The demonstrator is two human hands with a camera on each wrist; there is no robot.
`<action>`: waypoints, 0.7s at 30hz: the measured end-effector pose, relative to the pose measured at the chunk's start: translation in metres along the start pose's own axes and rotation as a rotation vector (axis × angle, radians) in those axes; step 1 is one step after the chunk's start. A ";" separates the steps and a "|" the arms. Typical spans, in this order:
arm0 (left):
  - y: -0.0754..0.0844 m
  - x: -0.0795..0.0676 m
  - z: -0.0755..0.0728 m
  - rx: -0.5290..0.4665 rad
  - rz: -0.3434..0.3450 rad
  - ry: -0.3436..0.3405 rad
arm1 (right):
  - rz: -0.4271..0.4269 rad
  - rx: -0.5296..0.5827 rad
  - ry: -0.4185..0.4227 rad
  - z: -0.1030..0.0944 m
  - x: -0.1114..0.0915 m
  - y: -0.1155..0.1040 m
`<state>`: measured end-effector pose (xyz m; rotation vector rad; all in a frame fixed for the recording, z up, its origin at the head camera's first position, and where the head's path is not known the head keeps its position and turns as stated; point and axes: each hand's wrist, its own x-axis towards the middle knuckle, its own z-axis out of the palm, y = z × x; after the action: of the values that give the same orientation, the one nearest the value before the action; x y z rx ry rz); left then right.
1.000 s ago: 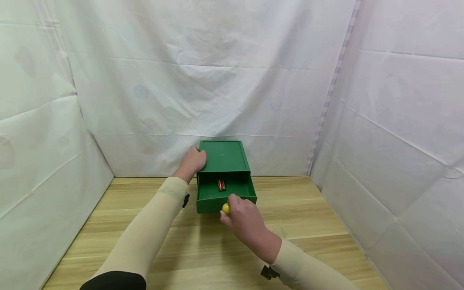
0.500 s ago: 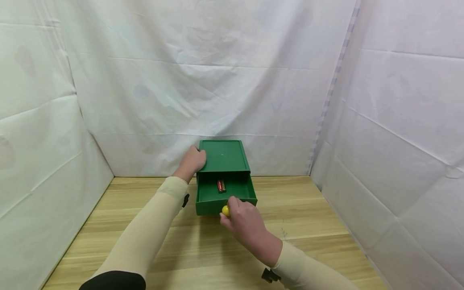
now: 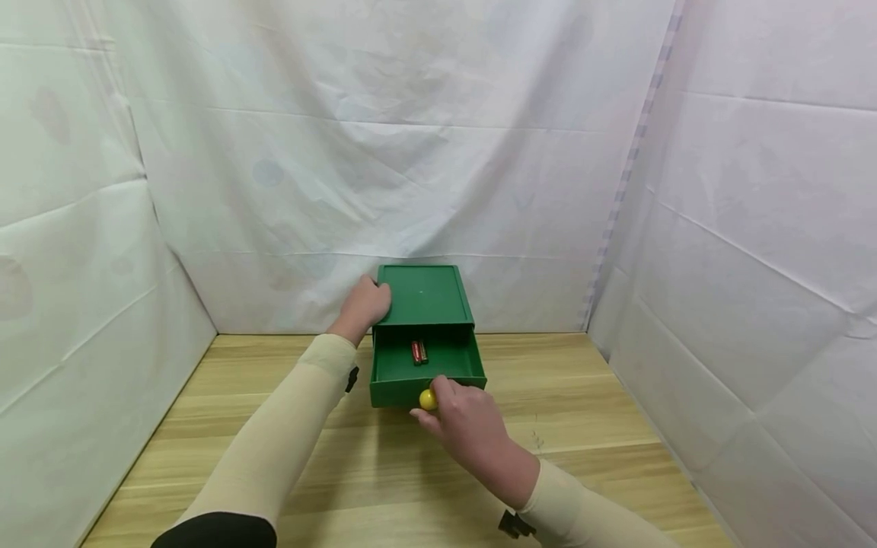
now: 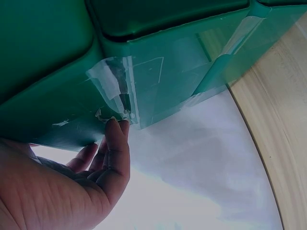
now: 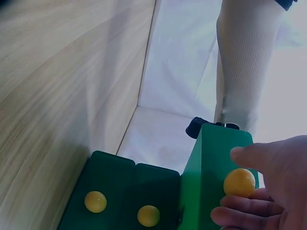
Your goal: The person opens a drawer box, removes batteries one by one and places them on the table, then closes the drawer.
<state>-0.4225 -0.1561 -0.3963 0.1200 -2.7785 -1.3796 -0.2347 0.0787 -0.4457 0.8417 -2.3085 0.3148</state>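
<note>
A green drawer cabinet stands against the back cloth, its top drawer pulled out towards me. Two red batteries lie side by side in that drawer. My left hand grips the cabinet's upper left edge; in the left wrist view its curled fingertips press near a strip of clear tape. At the drawer front, my right hand is around a round yellow knob. Its fingers lie along one side of the knob, while the thumb stands a little off the other side.
Two lower drawers with yellow knobs are pushed in beneath the pulled-out one. The cabinet stands on a wood-grain table. White cloth hangs behind and on both sides.
The top drawer has come very slightly further out with the right hand. The right thumb has since moved away from the knob. My left hand stays where it was.
</note>
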 end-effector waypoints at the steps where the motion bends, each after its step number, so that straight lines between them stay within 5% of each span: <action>1: 0.000 0.000 0.000 0.000 0.000 0.000 | -0.003 0.004 0.008 -0.001 0.000 0.000; 10: 0.000 -0.001 -0.001 0.004 -0.003 -0.005 | -0.023 0.141 0.084 -0.007 0.005 0.004; 16: 0.001 -0.002 -0.001 0.004 -0.007 -0.007 | -0.080 0.344 -0.009 -0.029 0.026 0.014; 21: 0.001 -0.002 -0.001 0.011 -0.014 -0.010 | -0.175 0.384 -0.095 -0.049 0.049 0.031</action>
<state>-0.4204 -0.1563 -0.3946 0.1333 -2.7983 -1.3722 -0.2586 0.0986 -0.3765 1.2623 -2.2744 0.6662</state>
